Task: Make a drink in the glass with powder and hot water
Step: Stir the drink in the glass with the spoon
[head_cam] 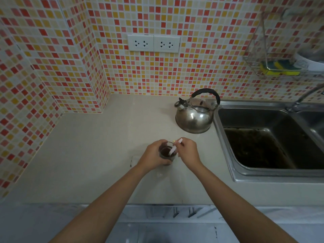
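Glass (166,153) sits on the beige counter (91,155), near the front edge, roughly centre frame. Dark brown liquid inside, level partway up. A white stirrer (175,146), spoon or stick (can't tell which), is tilted in it, lower end in the liquid, upper end leaning right past the rim.

Left hand (154,156) is wrapped around the glass from the left, fingers curled on the wall. Right hand (188,151) pinches the stirrer's upper end between thumb and fingertips, just right of the glass.

Small clear wrapper or sachet (134,161) lies flat on the counter, just left of the left wrist. No print readable on it.

Steel whistling kettle (195,114) with black handle stands behind and right of the glass, well apart, touching or just beside the sink (226,146) rim. No brand visible. Sink basin is dark; faucet (305,98) at its far right.

Back wall: orange/red/yellow mosaic tile, two white double sockets (153,43), unlabelled. Wire rack (263,55) top right holds yellow-green sponges (278,68).

No legible writing anywhere in view.
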`<action>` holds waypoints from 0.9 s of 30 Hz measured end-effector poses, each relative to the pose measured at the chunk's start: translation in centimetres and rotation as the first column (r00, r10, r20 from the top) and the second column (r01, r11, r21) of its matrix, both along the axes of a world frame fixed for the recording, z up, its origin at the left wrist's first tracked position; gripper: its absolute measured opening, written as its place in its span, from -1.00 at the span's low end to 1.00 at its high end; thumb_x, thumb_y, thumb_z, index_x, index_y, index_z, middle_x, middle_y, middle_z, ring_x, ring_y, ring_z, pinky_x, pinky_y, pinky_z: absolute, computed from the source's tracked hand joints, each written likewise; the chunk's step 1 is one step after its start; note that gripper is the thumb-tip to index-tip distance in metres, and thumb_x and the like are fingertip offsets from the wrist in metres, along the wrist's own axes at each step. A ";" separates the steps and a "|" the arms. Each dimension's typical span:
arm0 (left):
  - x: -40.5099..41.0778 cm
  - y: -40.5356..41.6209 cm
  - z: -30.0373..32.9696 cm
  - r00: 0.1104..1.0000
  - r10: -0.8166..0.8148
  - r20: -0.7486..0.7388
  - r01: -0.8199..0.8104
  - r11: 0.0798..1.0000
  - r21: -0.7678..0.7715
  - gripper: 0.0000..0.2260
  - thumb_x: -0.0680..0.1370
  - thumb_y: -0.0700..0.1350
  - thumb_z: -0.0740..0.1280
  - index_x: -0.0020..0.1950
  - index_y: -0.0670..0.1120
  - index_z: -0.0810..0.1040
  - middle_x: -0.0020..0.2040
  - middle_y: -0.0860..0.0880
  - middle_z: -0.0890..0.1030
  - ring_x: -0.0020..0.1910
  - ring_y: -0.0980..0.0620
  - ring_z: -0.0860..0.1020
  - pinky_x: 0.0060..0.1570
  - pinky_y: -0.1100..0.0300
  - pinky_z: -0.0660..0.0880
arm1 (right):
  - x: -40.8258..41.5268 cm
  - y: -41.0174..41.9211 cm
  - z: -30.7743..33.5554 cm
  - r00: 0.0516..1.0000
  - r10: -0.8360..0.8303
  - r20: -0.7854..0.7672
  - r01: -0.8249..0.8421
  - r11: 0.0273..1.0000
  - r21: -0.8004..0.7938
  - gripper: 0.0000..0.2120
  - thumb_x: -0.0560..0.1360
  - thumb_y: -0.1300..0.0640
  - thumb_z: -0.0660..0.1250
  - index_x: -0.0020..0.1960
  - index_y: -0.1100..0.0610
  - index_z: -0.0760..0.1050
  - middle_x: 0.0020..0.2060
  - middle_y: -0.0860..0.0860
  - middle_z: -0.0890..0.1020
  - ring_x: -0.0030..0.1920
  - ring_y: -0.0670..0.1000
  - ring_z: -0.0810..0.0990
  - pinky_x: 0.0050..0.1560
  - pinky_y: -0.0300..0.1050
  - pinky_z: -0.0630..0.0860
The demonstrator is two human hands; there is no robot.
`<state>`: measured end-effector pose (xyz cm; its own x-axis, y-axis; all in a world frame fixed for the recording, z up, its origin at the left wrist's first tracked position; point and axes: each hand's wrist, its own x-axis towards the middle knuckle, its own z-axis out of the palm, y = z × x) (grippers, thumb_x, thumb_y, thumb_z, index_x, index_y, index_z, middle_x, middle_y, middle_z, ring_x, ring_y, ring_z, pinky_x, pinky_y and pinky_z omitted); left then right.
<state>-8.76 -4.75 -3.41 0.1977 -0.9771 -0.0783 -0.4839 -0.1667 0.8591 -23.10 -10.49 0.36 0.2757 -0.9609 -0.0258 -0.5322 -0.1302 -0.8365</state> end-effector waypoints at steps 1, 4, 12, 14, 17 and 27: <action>0.0 0.0 0.0 1.000 0.001 -0.003 -0.001 1.000 0.001 -0.27 0.12 -0.08 0.62 0.26 -0.03 0.51 0.17 0.02 0.61 0.14 0.06 0.57 0.18 0.17 0.50 | -0.1 -0.1 0.1 0.997 -0.058 0.045 0.056 0.998 0.039 -0.75 0.52 0.19 0.28 -0.24 0.31 0.59 -0.39 0.17 0.64 -0.42 0.02 0.55 -0.26 -0.06 0.52; -0.1 0.1 0.1 1.000 0.008 -0.002 -0.008 1.000 0.004 -0.28 0.11 -0.10 0.62 0.25 -0.02 0.51 0.16 0.04 0.60 0.12 0.08 0.56 0.13 0.26 0.45 | -0.5 -0.5 0.8 0.964 -0.184 0.192 0.162 0.979 0.125 -0.79 0.52 0.21 0.29 -0.22 0.26 0.61 -0.50 0.04 0.57 -0.61 -0.16 0.47 -0.47 -0.30 0.45; -0.1 0.2 0.3 1.000 0.003 -0.017 -0.003 1.000 -0.005 -0.34 0.11 -0.10 0.62 0.18 0.04 0.53 0.06 0.12 0.61 0.04 0.14 0.58 -0.02 0.42 0.44 | -0.8 0.1 2.5 0.984 0.148 0.099 -0.132 0.981 -0.145 -0.81 0.50 0.08 0.33 -0.25 0.11 0.59 -0.47 -0.10 0.54 -0.45 -0.20 0.48 -0.35 -0.29 0.40; -0.1 0.2 0.3 1.000 -0.003 -0.003 0.003 1.000 -0.013 -0.35 0.12 -0.07 0.62 0.18 0.05 0.54 0.06 0.12 0.62 0.04 0.14 0.59 -0.02 0.39 0.46 | -0.4 0.4 2.2 0.956 0.291 -0.028 -0.292 0.943 -0.163 -0.83 0.49 0.08 0.34 -0.21 0.12 0.62 -0.38 -0.07 0.60 -0.33 -0.16 0.54 -0.27 -0.22 0.45; -0.1 0.1 0.5 1.000 -0.011 0.020 0.012 1.000 -0.013 -0.36 0.12 -0.04 0.62 0.17 0.07 0.53 0.07 0.12 0.61 0.05 0.11 0.57 0.05 0.30 0.48 | -0.3 0.1 1.3 0.948 0.284 -0.146 -0.305 0.939 -0.156 -0.82 0.51 0.12 0.31 -0.15 0.19 0.64 -0.26 0.12 0.66 -0.23 0.06 0.60 -0.17 -0.05 0.49; -0.1 0.1 0.6 0.999 -0.017 0.038 0.017 1.000 -0.003 -0.30 0.14 -0.04 0.61 0.25 0.05 0.50 0.16 0.07 0.58 0.13 0.09 0.55 0.12 0.25 0.46 | 0.1 -0.2 0.6 0.992 0.081 -0.100 -0.087 0.994 -0.066 -0.73 0.52 0.10 0.29 -0.30 0.20 0.53 -0.44 0.06 0.56 -0.37 0.05 0.53 -0.28 -0.07 0.46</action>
<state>-8.84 -4.60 -2.82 0.1837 -0.9806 -0.0681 -0.5193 -0.1556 0.8403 -23.02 -10.69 0.99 0.3549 -0.9348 0.0103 -0.5950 -0.2344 -0.7688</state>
